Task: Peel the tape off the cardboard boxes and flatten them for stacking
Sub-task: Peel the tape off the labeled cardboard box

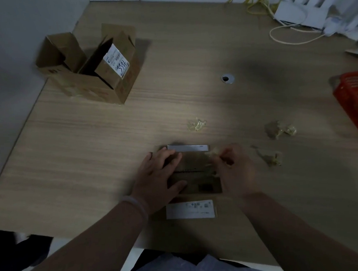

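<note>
Reaching in from 7 o'clock, the left forearm (a pale bracelet (pixel 136 206) rings the wrist) ends in the left hand (pixel 157 175), which lies flat with fingers spread and pressed on the top of a small cardboard box (pixel 196 165). The thumb runs along the box's near left part. The right arm comes in from 5 o'clock. The right hand (pixel 236 173) is curled, its fingertips pinching a strip of clear tape (pixel 211 152) at the box's far right corner; the hand is blurred, so the exact grip is hard to read.

The box sits on the wooden surface (pixel 91 150) directly between the hands, its top flaps closed, a white label (pixel 190 209) on its near side.

Three crumpled tape wads lie at 1 to 3 o'clock of the box: one (pixel 196 124) near, two (pixel 280 130) (pixel 271 157) farther right. Well apart at 11 o'clock stand open cardboard boxes (pixel 91 65), and a red basket (pixel 352 103) sits at the 3 o'clock edge.
</note>
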A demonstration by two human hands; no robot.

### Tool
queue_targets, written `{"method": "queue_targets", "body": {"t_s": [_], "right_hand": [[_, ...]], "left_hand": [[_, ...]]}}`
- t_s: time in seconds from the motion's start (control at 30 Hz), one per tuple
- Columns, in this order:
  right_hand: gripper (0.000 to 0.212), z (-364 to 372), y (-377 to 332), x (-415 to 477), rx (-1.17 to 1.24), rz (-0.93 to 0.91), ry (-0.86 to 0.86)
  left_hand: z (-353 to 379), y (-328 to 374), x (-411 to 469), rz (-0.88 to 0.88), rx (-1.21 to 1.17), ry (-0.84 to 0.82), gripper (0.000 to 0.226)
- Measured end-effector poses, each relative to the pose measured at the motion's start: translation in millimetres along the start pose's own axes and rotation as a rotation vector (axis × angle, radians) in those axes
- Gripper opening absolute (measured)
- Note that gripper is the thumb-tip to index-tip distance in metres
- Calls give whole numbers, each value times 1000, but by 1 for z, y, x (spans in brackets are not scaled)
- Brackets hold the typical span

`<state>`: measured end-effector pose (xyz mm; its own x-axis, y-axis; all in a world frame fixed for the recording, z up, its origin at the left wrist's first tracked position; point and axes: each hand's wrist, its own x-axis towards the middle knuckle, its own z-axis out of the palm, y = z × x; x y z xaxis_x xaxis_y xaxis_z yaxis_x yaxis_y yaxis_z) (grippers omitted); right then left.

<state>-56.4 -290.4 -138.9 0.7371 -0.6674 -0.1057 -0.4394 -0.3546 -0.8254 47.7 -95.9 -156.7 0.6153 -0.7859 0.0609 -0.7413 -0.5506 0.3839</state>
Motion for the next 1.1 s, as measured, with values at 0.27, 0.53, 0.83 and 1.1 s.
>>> {"method": "queue_targets", "body": {"t_s": [0.27,0.53,0.83,1.1], "right_hand": [[12,-11,-1,-8,-520,-482,-124],[20,-8,-9,-13,-386,-141,-212],[20,-6,-13,-14,-361,-96,-256],[16,1,-25,-8,-527,-48,-336]], "left_hand": [[-1,3,0,-7,-3,25,71],[1,1,1,-15,7,12,74],[-1,0,1,-22,44,-60,74],[-2,0,2,-30,49,-83,75]]}}
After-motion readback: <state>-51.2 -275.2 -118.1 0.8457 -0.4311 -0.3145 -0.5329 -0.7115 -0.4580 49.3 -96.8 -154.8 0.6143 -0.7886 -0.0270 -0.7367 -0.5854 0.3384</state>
